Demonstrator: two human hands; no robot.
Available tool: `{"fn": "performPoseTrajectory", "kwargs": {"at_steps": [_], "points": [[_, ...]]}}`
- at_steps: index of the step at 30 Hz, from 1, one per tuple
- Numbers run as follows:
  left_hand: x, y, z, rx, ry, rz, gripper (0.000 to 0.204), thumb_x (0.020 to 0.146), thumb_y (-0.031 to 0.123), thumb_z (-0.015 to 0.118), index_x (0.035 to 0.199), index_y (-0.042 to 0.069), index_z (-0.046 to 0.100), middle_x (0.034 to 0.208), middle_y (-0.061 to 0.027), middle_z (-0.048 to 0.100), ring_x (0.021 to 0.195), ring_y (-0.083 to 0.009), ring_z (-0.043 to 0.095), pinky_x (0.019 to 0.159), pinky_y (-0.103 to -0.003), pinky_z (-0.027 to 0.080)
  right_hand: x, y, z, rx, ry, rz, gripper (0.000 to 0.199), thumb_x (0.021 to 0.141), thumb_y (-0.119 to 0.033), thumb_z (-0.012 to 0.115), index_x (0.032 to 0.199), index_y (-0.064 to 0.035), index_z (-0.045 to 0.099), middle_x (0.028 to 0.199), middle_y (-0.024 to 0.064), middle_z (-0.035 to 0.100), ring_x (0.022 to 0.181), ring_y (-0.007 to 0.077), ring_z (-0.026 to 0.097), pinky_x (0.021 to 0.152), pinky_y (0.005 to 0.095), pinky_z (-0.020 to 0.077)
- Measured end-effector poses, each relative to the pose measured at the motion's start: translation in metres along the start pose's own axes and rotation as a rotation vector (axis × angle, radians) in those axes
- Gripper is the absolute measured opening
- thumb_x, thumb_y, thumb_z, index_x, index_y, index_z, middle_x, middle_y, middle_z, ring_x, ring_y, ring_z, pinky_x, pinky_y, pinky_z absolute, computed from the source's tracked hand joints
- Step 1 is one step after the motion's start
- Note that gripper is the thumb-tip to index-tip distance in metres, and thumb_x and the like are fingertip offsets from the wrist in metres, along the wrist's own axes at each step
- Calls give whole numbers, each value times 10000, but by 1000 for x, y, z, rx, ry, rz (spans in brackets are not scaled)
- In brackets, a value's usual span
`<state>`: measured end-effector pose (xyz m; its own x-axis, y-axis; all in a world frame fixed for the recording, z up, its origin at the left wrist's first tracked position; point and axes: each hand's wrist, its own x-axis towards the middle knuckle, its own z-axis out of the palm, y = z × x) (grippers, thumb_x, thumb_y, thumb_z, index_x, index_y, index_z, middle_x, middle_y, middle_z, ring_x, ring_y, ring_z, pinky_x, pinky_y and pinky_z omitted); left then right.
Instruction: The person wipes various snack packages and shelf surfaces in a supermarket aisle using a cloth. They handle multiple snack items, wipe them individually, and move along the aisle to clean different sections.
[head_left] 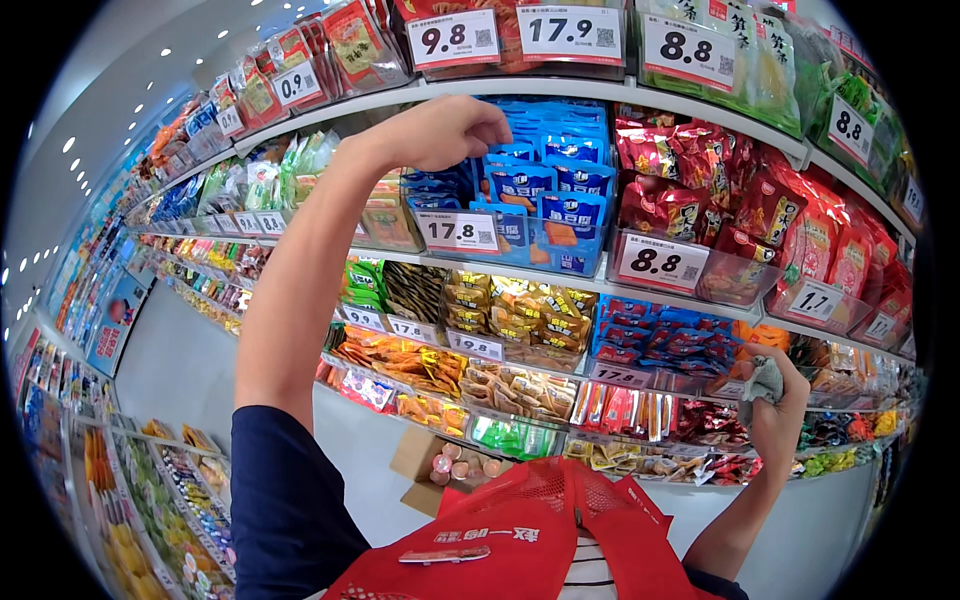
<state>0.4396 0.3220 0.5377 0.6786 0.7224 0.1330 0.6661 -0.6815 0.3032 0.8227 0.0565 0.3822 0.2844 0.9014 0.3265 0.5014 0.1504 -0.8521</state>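
Note:
My left hand (446,132) reaches up to the middle shelf, its fingers bent down at the left edge of upright blue snack packets (572,178). Whether a packet is pinched there is hidden by the hand. Those packets stand in rows behind a clear plastic front with a white price tag (456,232). Lower down at the right, my right hand (782,400) is closed around a crumpled grey cloth (764,386), held in front of the lower shelves.
Red snack packets (672,205) fill the bins right of the blue ones. Yellow packets (518,312) lie one shelf below. An open cardboard box (420,462) with round pinkish items stands on the floor. More stocked shelves (130,500) line the left side.

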Motion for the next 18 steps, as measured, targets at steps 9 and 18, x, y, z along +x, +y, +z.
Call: {"fn": "performPoseTrajectory", "kwargs": {"at_steps": [9, 18], "points": [[-13, 6, -2, 6, 94, -32, 115, 890, -12, 620, 1000, -4, 591, 851, -98, 653, 804, -168, 583, 764, -337, 484, -4, 9, 2, -17, 4, -42, 422, 715, 144, 482, 1092, 56, 651, 877, 93, 710, 821, 136, 661, 744, 264, 499], [-13, -5, -5, -114, 227, -45, 66, 930, 15, 600, 988, -5, 575, 832, -71, 653, 806, -156, 593, 767, -326, 481, -5, 2, 6, -53, -7, -59, 420, 713, 151, 450, 1068, 49, 649, 847, 99, 695, 805, 146, 659, 732, 266, 493]]}}
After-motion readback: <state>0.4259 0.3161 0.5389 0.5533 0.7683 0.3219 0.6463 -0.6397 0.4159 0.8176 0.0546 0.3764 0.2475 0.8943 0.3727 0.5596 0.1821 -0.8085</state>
